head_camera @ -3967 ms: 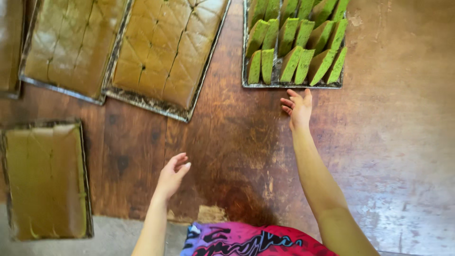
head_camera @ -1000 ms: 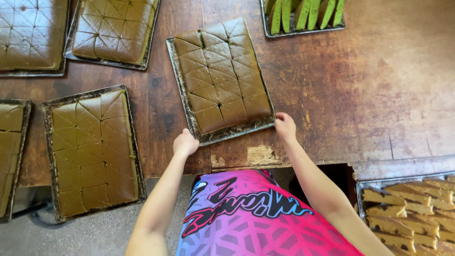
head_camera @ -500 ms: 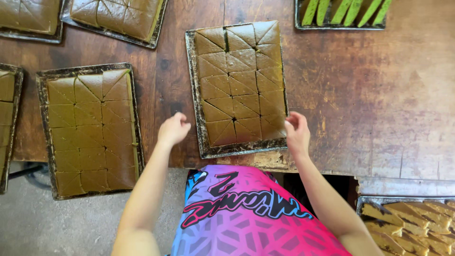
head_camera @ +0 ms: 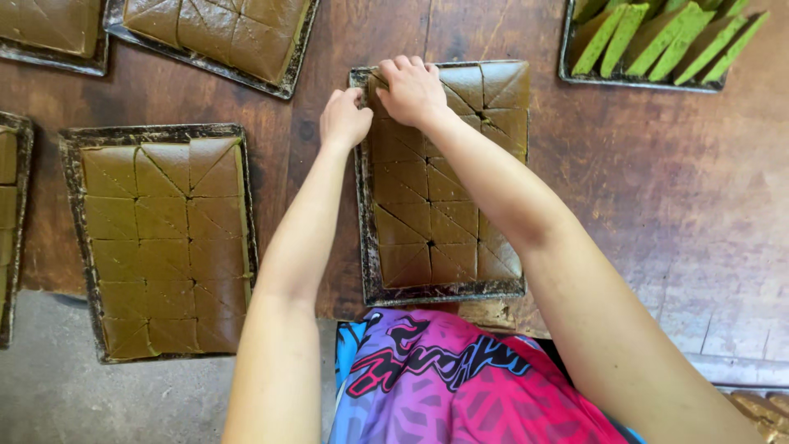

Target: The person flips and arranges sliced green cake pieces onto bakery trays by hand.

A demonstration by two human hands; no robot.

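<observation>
Both hands work at the far left corner of the tray (head_camera: 367, 271): the right hand (head_camera: 411, 89) is curled down with fingertips pressed on a corner piece of the brown cake (head_camera: 436, 205), seemingly pinching it, while the left hand (head_camera: 343, 119) rests loosely closed on the tray's rim just beside it. That tray sits on the wooden table (head_camera: 657, 181), directly in front of the person. Its dark metal looks stiff and fairly heavy when full, best held by the rims. The cut squares and triangles look soft, moist and likely sticky, so a piece would want lifting from beneath an edge. Another brown tray (head_camera: 78, 247) lies to the left, and green slices (head_camera: 657, 37) far right.
</observation>
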